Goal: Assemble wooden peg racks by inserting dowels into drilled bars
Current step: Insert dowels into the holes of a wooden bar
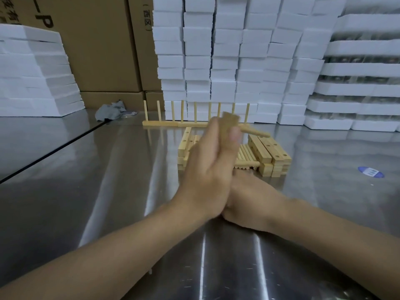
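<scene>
L hand (207,169) pinches bar (230,118), blurred. Dowel (257,132) juts right of bar, axis near-level. R hand (253,198) below bar, nearer dowel; grip hidden, can't tell.

The table (86,191) is brushed steel, glossy, mirroring what stands on it. The stacked bars (267,148), the dowels (245,154) between them, the raised bar (229,118) and the far peg racks (173,123) are pale bare wood, matt and smooth. Behind them, the foam blocks (227,61) are white, matt and faintly grainy. The boxes (104,50) at far left are brown matt cardboard, and the crumpled rag (110,112) is grey cloth.
</scene>
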A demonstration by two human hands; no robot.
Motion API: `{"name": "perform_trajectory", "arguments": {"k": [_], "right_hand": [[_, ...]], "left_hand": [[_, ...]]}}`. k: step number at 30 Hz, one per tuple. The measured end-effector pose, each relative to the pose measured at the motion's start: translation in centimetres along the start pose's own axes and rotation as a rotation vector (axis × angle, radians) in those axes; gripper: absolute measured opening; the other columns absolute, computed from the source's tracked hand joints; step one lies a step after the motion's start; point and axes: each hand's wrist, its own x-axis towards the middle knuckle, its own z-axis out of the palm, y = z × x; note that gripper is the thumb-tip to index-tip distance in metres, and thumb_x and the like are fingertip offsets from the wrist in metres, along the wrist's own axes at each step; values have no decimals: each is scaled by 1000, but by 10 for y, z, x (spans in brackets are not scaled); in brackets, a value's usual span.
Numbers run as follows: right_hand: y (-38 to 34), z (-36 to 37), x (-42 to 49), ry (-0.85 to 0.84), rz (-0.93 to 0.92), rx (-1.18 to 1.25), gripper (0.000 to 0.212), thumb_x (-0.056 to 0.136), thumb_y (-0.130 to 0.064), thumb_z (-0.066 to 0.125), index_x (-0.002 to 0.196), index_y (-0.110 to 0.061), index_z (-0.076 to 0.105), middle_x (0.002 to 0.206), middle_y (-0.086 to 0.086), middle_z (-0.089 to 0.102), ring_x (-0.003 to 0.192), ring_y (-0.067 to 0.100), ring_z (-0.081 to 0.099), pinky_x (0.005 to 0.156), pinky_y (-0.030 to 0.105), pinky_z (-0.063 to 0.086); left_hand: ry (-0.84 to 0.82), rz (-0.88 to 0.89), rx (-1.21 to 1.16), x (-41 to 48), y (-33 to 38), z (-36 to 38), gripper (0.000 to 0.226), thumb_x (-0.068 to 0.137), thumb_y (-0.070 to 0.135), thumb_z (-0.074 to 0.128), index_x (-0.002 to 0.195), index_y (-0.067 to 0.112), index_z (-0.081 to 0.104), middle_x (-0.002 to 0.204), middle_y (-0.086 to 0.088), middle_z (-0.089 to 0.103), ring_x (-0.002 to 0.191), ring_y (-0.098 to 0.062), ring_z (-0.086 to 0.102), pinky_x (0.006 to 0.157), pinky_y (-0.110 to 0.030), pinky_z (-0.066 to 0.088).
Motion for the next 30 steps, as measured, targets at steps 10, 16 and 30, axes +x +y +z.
{"name": "perform_trajectory", "arguments": {"k": [10, 16, 30], "right_hand": [[-5, -15, -6, 285, -36, -212, 20, 95, -31, 52, 97, -15, 63, 88, 3, 68, 77, 27, 61, 65, 41, 51], [-7, -11, 0, 513, -8, -288, 21, 96, -38, 56, 95, -17, 60, 89, -2, 61, 82, 19, 52, 77, 31, 36], [2, -2, 2, 288, 32, -291, 26, 57, 2, 82, 63, -17, 65, 48, -6, 31, 41, 21, 31, 39, 28, 31]], "left_hand": [[361, -346, -207, 17, -1, 3, 41, 114, 47, 40, 85, 20, 49, 75, 5, 46, 63, -10, 43, 68, -32, 39], [552, -537, -492, 29, -5, -9, 43, 113, 49, 43, 81, 21, 48, 66, 8, 48, 52, -10, 41, 48, -23, 39], [508, -464, -287, 18, -8, 6, 42, 114, 45, 43, 82, 18, 47, 74, 2, 46, 74, -15, 48, 75, -36, 43]]}}
